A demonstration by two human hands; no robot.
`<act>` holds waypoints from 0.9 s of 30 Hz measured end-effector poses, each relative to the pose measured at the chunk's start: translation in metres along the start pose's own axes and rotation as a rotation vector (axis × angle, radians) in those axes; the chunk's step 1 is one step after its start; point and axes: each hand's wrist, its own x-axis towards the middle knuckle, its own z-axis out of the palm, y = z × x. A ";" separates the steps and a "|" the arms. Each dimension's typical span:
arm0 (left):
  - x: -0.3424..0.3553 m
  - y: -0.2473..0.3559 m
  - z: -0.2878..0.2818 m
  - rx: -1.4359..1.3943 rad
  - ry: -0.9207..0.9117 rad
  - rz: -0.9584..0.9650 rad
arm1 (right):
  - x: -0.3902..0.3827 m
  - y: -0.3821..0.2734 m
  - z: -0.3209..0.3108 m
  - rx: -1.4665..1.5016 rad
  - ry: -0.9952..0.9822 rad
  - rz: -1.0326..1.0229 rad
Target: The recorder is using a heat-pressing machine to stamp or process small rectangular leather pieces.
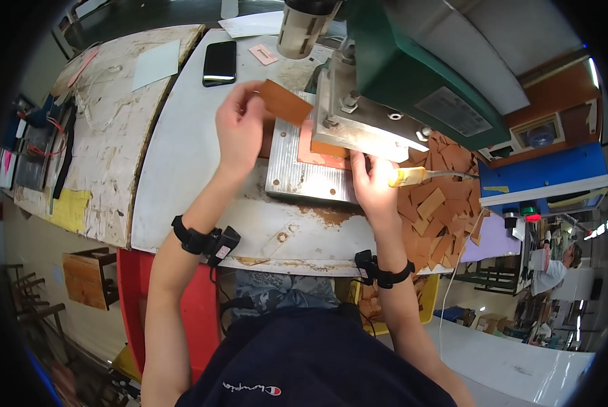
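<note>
My left hand (241,122) is closed, pinching a flat brown leather piece (287,103) above the ridged metal plate (285,169) of a press. On that plate lies a pinkish-orange template (305,152) with another brown leather piece (329,148) on it, partly beneath the press head (358,125). My right hand (375,180) reaches to this second piece's right edge, thumb and forefinger on it; the fingertips are partly hidden under the head. Just right of that hand, a lit lamp with a yellow body (408,176) points at the plate.
The green press body (412,88) rises at the upper right. Loose brown leather pieces (436,217) pile up to the right. A black phone (220,63), a small pink piece (263,54) and a pale sheet (156,65) lie farther left. A red bin (199,305) stands below the table edge.
</note>
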 end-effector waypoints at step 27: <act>0.019 -0.051 -0.029 0.491 -0.140 -0.124 | -0.019 -0.033 -0.021 -0.171 -0.407 -0.145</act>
